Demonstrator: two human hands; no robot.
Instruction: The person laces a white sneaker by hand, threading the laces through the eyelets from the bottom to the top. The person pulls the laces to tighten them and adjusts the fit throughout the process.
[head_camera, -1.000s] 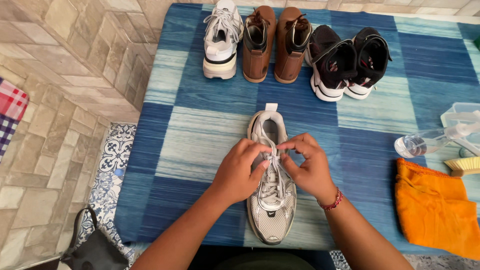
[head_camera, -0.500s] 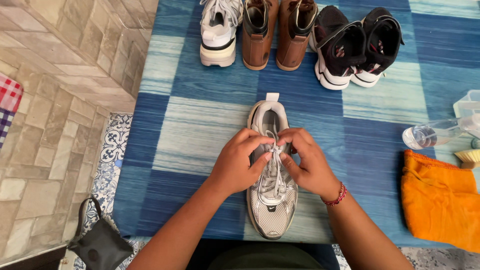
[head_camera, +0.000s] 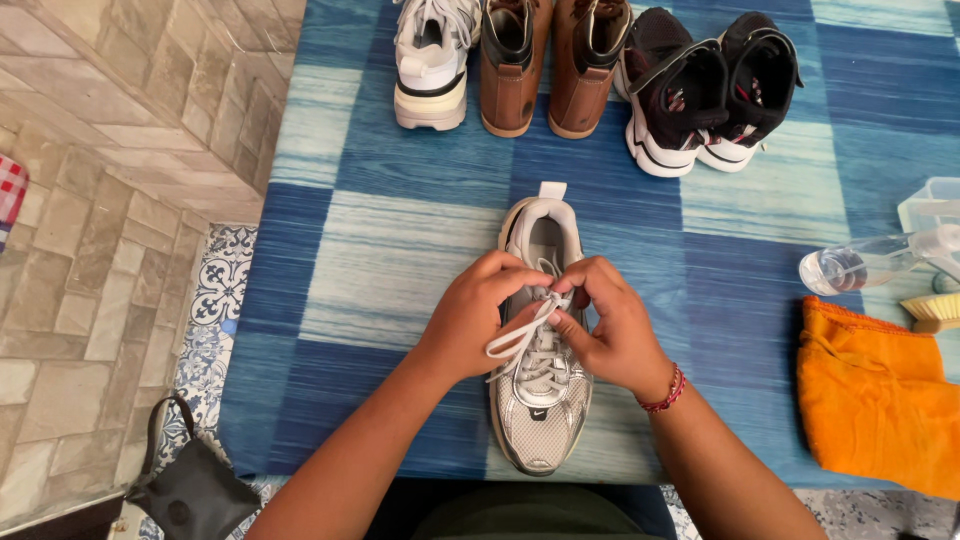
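Pinching flat white lace with my left hand and right hand, together over silver mesh sneaker, frame centre.

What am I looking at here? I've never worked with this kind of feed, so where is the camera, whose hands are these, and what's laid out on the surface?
There is no machine here: a person wears one camera on the head, looking down at their own two bare hands. The left hand and right hand meet over a silver-grey sneaker lying on a blue checked mat, and both pinch its white lace near the top eyelets. The right wrist wears a red bracelet.

At the far edge stand a matching white sneaker, a pair of brown boots and a pair of black trainers. On the right lie an orange cloth, a clear bottle on its side and a brush, partly cut off. A dark bag sits on the tiled floor.
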